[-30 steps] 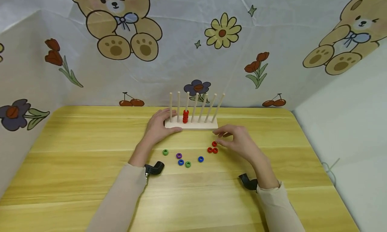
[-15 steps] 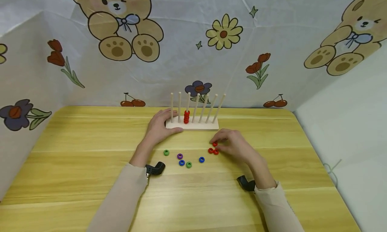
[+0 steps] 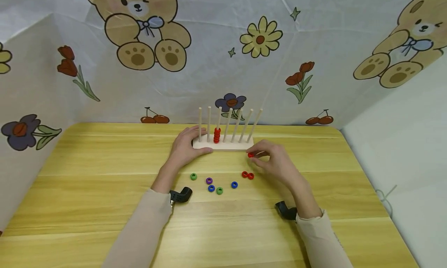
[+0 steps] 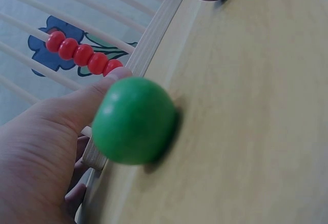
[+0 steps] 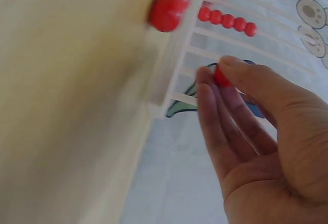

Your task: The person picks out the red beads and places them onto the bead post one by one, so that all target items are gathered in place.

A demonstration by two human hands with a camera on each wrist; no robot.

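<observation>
A pale wooden peg rack stands at the back of the table. Several red beads are stacked on its third peg from the left. My left hand grips the rack's left end, thumb along the front and fingers behind. Between thumb and fingertips, my right hand pinches a single red bead, raised just in front of the rack's right end. Two more red beads lie on the table below that hand.
Loose beads lie nearer the front: a green bead, a purple bead, a blue bead, another green bead and another blue bead. A printed cloth hangs behind the table.
My right hand came down to the group of three red beads, pinched the rear one and lifted it toward the rack. My left hand stays on the rack's end.
</observation>
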